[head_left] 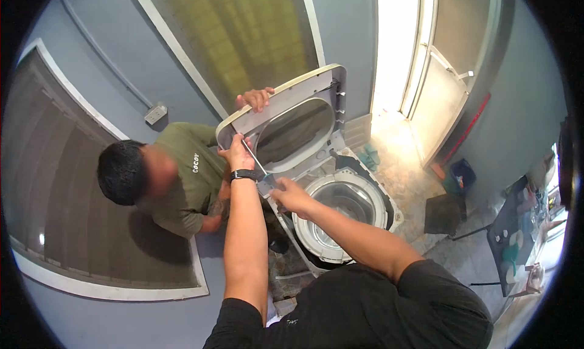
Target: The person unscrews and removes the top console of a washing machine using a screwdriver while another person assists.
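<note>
Towering over the cramped blue-walled room, a top-loading washing machine (pixel 340 218) stands with its round steel drum (pixel 344 206) exposed and its lid panel (pixel 286 121) tipped up at the far side. A co-worker in an olive shirt (pixel 185 179) crouches at the left, one hand (pixel 255 98) hooked over the panel's far rim to steady it. A bright doorway (pixel 395 45) glares at the far right, and a cluttered table (pixel 517 233) sits at the right edge.

The person wearing the camera reaches in from the near edge with both bare arms. The left hand (pixel 238 156), a black watch (pixel 244 175) on its wrist, is curled closed against the panel's left edge by the shaft. The right hand (pixel 291 197) is closed around the handle of a long screwdriver (pixel 255 160), whose thin metal shaft slants up and left toward the underside of the raised panel; the tip sits just beside the left hand, and whether it is seated in a fastener cannot be told.

Judged from the pose, the work goes best if the shaft stays in line with the fastener, the left hand keeps guiding near the tip, and the co-worker holds the panel firm so it does not swing while the tool is turned. Pressing steadily along the shaft should keep the tip from slipping toward the fingers.
</note>
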`<move>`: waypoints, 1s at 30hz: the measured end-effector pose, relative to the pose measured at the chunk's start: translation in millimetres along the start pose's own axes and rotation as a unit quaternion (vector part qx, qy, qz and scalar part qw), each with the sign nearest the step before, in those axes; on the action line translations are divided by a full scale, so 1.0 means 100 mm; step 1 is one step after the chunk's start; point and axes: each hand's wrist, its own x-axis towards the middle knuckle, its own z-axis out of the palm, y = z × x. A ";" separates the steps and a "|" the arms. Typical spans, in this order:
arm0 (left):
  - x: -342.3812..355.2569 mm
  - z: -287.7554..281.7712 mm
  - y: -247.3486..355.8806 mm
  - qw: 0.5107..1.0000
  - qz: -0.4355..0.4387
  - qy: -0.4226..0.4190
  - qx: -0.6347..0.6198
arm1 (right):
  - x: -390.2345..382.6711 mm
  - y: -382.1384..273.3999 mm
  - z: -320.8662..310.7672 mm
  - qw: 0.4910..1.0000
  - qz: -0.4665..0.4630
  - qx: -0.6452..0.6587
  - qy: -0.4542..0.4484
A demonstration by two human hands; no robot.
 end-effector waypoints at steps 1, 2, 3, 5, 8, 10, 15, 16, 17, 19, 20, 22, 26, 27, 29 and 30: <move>0.03 0.00 -0.02 1.000 0.012 0.004 -0.005 | -0.03 -0.03 -0.02 1.000 0.001 -0.016 0.002; 0.05 -0.01 -0.02 1.000 0.016 0.008 -0.006 | -0.03 -0.04 -0.06 0.999 0.002 -0.032 0.003; 0.08 -0.01 -0.03 1.000 0.026 0.010 -0.005 | 0.02 -0.02 -0.10 0.999 0.002 -0.034 -0.004; 0.04 0.08 -0.11 0.999 0.031 0.016 -0.006 | 0.10 0.06 -0.28 0.997 -0.046 -0.062 -0.027; 0.01 0.16 -0.12 0.998 0.031 0.052 -0.028 | 0.01 0.03 -0.53 0.991 -0.085 -0.105 -0.015; -0.03 0.21 -0.11 0.993 0.075 0.092 -0.015 | -0.07 0.00 -0.76 0.992 -0.061 -0.106 -0.025; -0.03 0.36 -0.28 0.974 0.169 0.137 0.057 | -0.10 0.35 -1.56 0.975 -0.099 -0.198 0.031; 0.08 0.26 -0.31 0.976 0.180 0.116 0.048 | -0.08 0.39 -1.70 0.976 -0.090 -0.196 0.028; 0.19 0.21 -0.34 0.963 0.215 0.150 0.069 | -0.06 0.42 -1.84 0.977 -0.083 -0.194 0.026; 0.29 0.19 -0.43 0.956 0.207 0.175 0.110 | -0.11 0.22 -2.07 0.987 -0.019 -0.154 0.035; 0.38 0.10 -0.40 0.942 0.218 0.203 0.153 | -0.16 0.12 -2.10 0.990 0.011 -0.132 0.045; 0.48 0.06 -0.45 0.926 0.221 0.230 0.201 | -0.09 0.26 -2.29 0.999 -0.005 -0.025 0.024; 0.55 0.00 -0.47 0.926 0.229 0.230 0.193 | -0.10 0.16 -2.44 0.998 0.000 -0.042 0.050; 0.64 -0.16 -0.37 0.919 0.244 0.240 0.197 | -0.10 0.09 -2.37 0.998 -0.007 -0.038 0.039; 0.64 -0.26 -0.26 0.952 0.207 0.188 0.121 | -0.10 -0.03 -2.32 0.998 -0.017 -0.047 0.039; 0.54 -0.12 -0.38 0.958 0.189 0.189 0.100 | -0.08 -0.04 -2.35 0.997 -0.020 -0.046 0.050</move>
